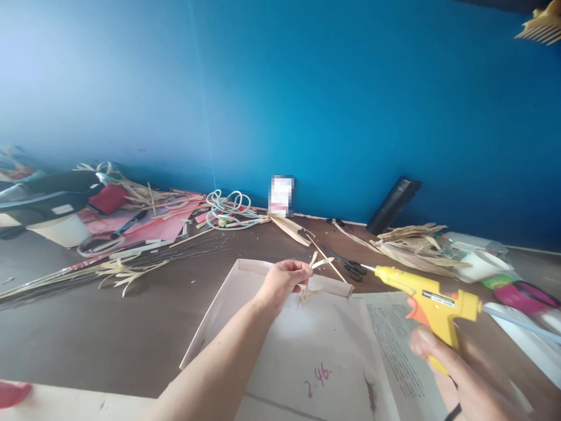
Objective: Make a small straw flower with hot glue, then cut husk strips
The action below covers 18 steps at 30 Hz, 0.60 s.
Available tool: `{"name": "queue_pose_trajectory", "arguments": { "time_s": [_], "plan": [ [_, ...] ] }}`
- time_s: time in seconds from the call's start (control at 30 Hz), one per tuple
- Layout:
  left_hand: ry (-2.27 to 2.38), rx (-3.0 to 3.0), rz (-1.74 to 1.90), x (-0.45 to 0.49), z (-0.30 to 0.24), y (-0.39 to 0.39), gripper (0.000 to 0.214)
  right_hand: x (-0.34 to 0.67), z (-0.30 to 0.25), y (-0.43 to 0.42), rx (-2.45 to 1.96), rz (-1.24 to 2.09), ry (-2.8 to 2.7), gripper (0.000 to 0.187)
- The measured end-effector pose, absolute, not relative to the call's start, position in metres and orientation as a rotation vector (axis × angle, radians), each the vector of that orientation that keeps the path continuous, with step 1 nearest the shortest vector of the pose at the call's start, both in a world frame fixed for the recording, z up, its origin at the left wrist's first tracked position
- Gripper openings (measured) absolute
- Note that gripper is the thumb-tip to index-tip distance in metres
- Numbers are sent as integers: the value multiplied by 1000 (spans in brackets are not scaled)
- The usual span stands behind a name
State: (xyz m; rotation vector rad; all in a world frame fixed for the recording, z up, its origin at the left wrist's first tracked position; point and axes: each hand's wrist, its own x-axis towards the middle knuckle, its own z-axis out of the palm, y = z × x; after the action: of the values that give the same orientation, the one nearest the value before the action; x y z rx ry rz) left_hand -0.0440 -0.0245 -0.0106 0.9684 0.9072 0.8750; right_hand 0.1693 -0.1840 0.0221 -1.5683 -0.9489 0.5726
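My left hand [287,283] pinches a small piece made of pale dried strips [323,261] on a thin stem, above the far side of a shallow white cardboard tray [210,310]. The strips fan out past my fingertips. In my right hand [442,356] is a yellow hot glue gun [432,298], held by its handle, with its nozzle pointing left toward the strips but apart from them. A clear glue stick runs out of the gun's back. Black scissors [353,269] lie on the table just beyond the nozzle.
A printed sheet [394,345] lies right of the tray. A coiled pale cord [228,209], dried husks [412,248] and a black tube [394,204] rest near the blue wall. Craft strips, pink paper [188,219] and a dark container [48,196] crowd the left.
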Motion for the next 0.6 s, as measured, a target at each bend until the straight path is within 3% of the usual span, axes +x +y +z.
{"name": "queue_pose_trajectory", "arguments": {
  "time_s": [0.1, 0.37, 0.6],
  "plan": [
    [908, 971, 875, -44, -10, -24, 28, 162, 18, -184, -1488, 740, -855, 37],
    [929, 982, 881, -44, -8, -25, 24, 155, 4, -155, -1229, 1075, -953, 38],
    [929, 999, 900, -43, -9, -25, 20, 135, -1, -174, -1314, 1059, -752, 30]
  ]
}}
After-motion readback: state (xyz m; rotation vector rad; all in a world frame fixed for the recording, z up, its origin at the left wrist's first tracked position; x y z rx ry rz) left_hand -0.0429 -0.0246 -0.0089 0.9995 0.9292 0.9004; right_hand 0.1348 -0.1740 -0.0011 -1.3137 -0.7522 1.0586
